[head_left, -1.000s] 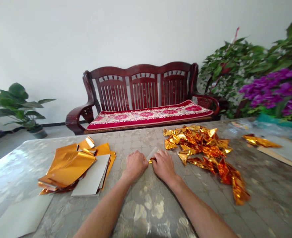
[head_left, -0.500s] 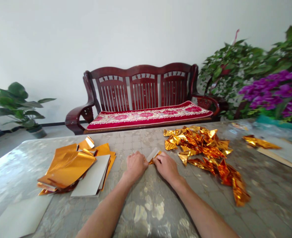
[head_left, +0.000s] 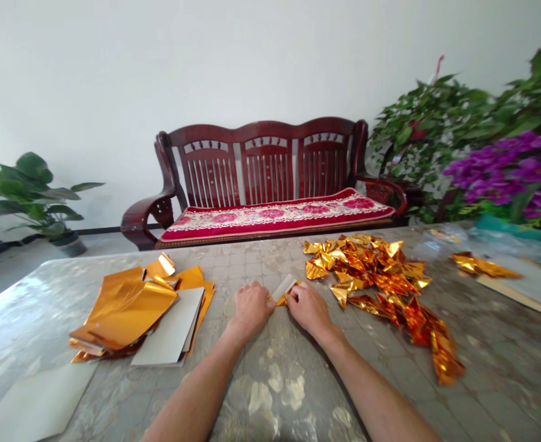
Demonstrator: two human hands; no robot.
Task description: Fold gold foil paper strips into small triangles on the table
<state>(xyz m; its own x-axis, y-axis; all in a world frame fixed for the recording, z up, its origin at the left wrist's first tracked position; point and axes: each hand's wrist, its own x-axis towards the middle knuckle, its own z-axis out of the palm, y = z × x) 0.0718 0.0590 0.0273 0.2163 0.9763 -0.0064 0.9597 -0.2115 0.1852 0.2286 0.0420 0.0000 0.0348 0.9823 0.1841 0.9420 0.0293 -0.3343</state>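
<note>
Between my hands, on the tabletop, is a partly folded sheet of gold foil paper [head_left: 285,286], its pale back and a gold strip both showing. My left hand [head_left: 253,305] pinches its left end with curled fingers. The right end is gripped by my right hand [head_left: 308,307], thumb and fingers pressed together. To the left lies a loose stack of flat gold foil sheets [head_left: 132,310], some turned pale side up. Folded gold foil pieces [head_left: 372,264] form a shiny heap to the right, trailing toward me.
The patterned grey table [head_left: 275,380] spans the foreground. One pale sheet [head_left: 35,402] lies at its near left. Plastic wrapping [head_left: 440,239], a folded gold piece [head_left: 484,265] and purple flowers [head_left: 510,162] are at the right. Behind stands a wooden bench [head_left: 265,159]; a potted plant [head_left: 45,202] is far left.
Almost nothing differs. My fingers have shifted very slightly on the foil paper, and a little more of its gold side shows between my hands.
</note>
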